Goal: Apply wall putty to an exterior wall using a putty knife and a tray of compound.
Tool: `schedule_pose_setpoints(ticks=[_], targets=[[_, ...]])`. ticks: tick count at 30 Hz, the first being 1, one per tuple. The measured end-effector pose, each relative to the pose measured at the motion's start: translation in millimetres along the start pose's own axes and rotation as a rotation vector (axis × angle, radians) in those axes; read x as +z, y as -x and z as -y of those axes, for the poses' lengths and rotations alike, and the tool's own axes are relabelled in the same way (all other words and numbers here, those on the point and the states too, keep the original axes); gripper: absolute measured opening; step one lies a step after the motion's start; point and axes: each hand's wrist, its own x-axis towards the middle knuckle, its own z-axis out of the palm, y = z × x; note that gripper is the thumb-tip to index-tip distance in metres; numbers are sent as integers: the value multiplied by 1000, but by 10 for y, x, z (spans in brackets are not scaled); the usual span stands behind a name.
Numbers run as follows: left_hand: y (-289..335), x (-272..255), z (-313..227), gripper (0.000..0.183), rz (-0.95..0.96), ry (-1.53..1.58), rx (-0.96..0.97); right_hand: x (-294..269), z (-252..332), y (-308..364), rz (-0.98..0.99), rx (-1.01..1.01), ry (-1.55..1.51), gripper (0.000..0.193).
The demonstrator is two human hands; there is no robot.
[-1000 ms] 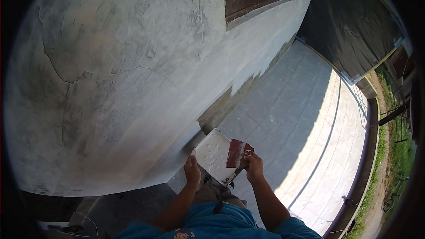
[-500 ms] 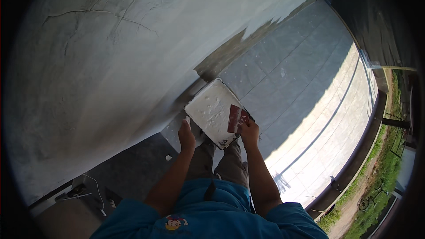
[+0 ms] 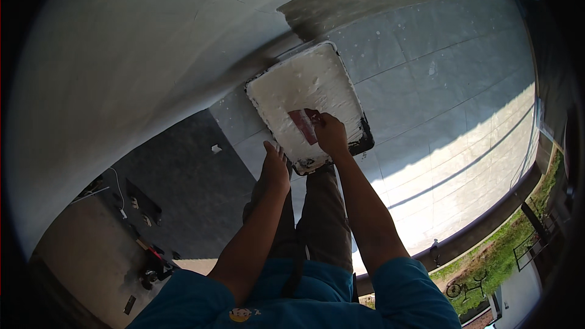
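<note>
Nearest, the left hand (image 3: 275, 169) is at the lower-left edge of a shallow, black-rimmed rectangular tray (image 3: 366, 140); whether its partly extended fingers grip or merely touch it, I cannot tell. Fingers of the right hand (image 3: 332, 136) grasp a flat maroon scraper (image 3: 303, 125), which has shifted inward from the tray's right corner to over the lower-middle of the thick white paste (image 3: 304, 79), apparently to work it. Blade contact is hard to make out, and the tray's underside is hidden. Farther off, the pale plastered wall (image 3: 152, 55) is cut off above.
</note>
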Motion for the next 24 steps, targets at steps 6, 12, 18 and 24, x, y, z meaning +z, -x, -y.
schedule_pose_setpoints(ticks=[6, 12, 18, 24], targets=[[53, 105, -94, 89, -68, 33, 15, 305, -17, 29, 103, -46, 59, 23], [35, 28, -128, 90, -96, 68, -15, 320, 101, 68, 56, 5, -17, 25], [65, 42, -145, 98, -37, 63, 7, 481, 54, 85, 56, 14, 5, 25], [45, -49, -128, 97, -8, 68, 11, 412, -73, 131, 93, 83, -95, 28]])
